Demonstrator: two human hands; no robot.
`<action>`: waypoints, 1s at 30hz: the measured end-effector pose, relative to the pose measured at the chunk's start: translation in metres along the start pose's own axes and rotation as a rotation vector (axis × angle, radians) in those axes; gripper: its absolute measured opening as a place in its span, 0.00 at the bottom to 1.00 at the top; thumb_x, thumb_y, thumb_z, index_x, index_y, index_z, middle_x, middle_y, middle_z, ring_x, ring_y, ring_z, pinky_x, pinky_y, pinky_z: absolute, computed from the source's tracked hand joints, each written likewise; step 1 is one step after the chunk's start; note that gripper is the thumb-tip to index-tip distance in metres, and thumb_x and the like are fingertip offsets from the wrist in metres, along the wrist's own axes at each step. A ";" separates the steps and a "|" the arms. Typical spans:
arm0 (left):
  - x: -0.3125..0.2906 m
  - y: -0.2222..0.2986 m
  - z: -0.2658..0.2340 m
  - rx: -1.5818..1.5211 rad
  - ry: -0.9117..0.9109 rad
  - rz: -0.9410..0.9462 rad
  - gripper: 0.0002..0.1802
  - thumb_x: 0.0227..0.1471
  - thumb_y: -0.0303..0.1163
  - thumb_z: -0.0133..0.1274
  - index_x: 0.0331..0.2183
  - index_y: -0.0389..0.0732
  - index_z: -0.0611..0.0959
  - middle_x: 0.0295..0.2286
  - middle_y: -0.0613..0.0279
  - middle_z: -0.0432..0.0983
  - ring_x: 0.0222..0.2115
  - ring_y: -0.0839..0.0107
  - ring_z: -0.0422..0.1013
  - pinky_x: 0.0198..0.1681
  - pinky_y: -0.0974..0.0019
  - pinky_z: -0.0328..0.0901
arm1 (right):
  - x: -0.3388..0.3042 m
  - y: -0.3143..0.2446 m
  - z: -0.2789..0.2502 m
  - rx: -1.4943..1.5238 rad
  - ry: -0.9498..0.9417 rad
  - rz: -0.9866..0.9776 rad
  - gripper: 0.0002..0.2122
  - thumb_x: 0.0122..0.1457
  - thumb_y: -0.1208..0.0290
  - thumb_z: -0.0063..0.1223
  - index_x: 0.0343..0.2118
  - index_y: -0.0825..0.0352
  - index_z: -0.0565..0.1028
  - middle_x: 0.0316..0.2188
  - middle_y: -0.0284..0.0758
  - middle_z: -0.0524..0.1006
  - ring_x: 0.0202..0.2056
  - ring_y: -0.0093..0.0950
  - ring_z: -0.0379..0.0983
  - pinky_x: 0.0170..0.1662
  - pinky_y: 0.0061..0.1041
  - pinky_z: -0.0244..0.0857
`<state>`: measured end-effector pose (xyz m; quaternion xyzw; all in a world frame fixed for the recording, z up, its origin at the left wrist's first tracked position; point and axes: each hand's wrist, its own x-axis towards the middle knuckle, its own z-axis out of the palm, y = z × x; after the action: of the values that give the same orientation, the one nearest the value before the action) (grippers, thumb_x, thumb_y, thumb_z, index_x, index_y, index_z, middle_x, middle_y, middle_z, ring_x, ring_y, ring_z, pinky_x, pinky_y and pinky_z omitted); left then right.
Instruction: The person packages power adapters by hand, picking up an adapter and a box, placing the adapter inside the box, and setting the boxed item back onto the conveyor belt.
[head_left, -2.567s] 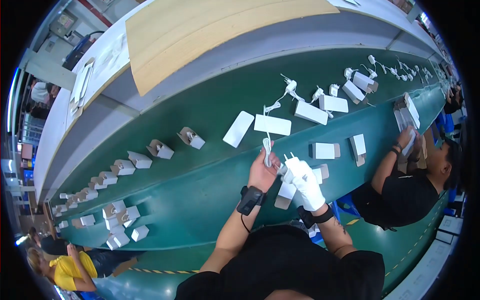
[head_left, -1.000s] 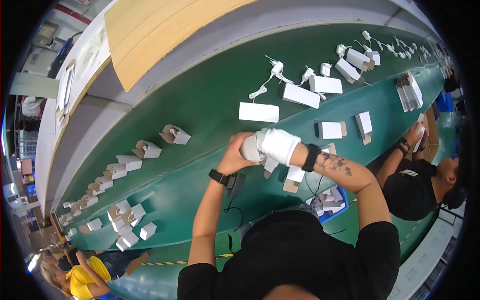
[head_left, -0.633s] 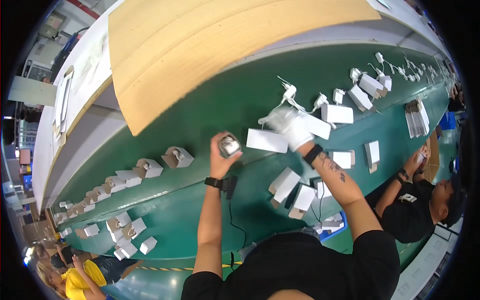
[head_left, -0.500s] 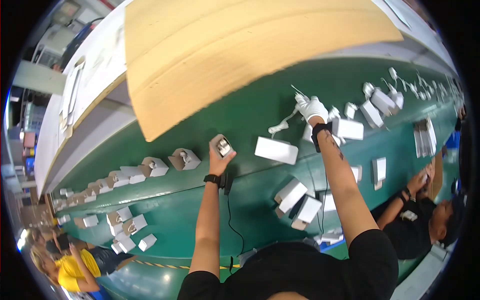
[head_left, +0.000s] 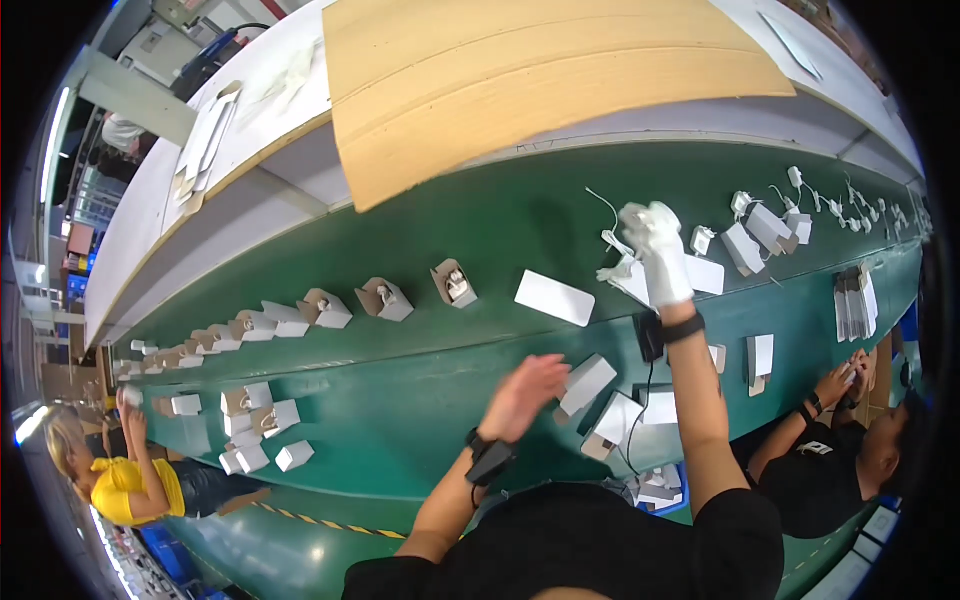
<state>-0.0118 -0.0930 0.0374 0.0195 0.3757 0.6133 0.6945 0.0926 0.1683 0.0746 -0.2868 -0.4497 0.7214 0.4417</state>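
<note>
My left hand (head_left: 530,395) is bare and blurred, fingers stretched toward a white box (head_left: 585,387) on the near belt; it looks empty. My right hand (head_left: 655,245) wears a white glove and hovers over the far belt, its fingers smeared by motion. Beside the glove lie a thin white cable (head_left: 605,205) and a white box (head_left: 705,275); what the fingers hold, if anything, is hidden. A closed white box (head_left: 555,298) lies left of the glove. Farther left stands an open box (head_left: 455,285) with a white item inside.
A row of open boxes (head_left: 325,308) runs away to the left. White chargers and cables (head_left: 850,215) lie at the far right. Flat cartons (head_left: 855,305) are stacked near a co-worker (head_left: 840,470) at right. Another person (head_left: 135,475) works at left. A cardboard sheet (head_left: 540,90) covers the shelf.
My left hand has let go of the open box, which now stands on the far belt, and has moved right and nearer. My right hand has shifted slightly right and is blurred.
</note>
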 end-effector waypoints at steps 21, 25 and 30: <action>0.032 -0.007 0.052 0.049 -0.180 0.372 0.26 0.60 0.40 0.35 0.55 0.36 0.62 0.45 0.49 0.71 0.46 0.71 0.66 0.50 0.69 0.60 | -0.204 0.035 0.055 -0.476 0.025 0.103 0.09 0.51 0.67 0.56 0.33 0.65 0.74 0.32 0.38 0.75 0.32 0.31 0.72 0.34 0.23 0.66; 0.041 -0.013 0.045 0.117 -0.043 0.241 0.24 0.61 0.41 0.36 0.54 0.38 0.66 0.45 0.49 0.71 0.46 0.70 0.67 0.49 0.68 0.61 | -0.186 0.048 0.035 -0.642 0.053 0.154 0.08 0.51 0.67 0.55 0.31 0.64 0.74 0.31 0.37 0.75 0.31 0.32 0.72 0.33 0.24 0.66; 0.059 -0.044 0.014 -0.028 0.196 0.273 0.22 0.60 0.38 0.39 0.52 0.37 0.68 0.47 0.50 0.69 0.43 0.70 0.69 0.47 0.67 0.63 | -0.178 0.050 0.021 -1.603 -0.182 -0.242 0.06 0.52 0.69 0.54 0.30 0.65 0.74 0.30 0.36 0.76 0.31 0.31 0.73 0.33 0.25 0.66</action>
<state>0.0303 -0.0468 -0.0037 0.0007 0.4268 0.7062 0.5650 0.1355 -0.0096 0.0412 -0.4053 -0.8914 0.1482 0.1387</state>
